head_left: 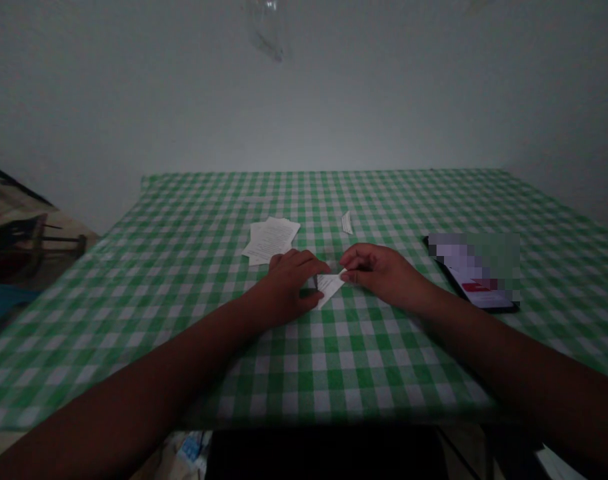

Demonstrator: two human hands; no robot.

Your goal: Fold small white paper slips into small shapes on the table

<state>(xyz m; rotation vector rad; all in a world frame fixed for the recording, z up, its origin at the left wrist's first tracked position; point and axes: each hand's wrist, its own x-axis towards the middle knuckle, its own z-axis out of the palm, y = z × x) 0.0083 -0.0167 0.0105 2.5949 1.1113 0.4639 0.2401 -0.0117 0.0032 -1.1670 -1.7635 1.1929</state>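
A small folded piece of white paper (pixel 330 285) lies on the green-and-white checked tablecloth (pixel 364 353) at the middle of the table. My left hand (pixel 291 287) rests on its left part with the fingers curled and pressed down on it. My right hand (pixel 379 270) pinches the paper's right corner between thumb and fingers. Both hands sit low on the cloth, a few centimetres apart.
A small stack of printed white sheets (pixel 271 240) lies just beyond my left hand. A little paper scrap (pixel 347 223) sits farther back. A phone (pixel 477 277) with a lit screen lies to the right. A grey wall stands behind the table; dark furniture (pixel 19 250) is at the left.
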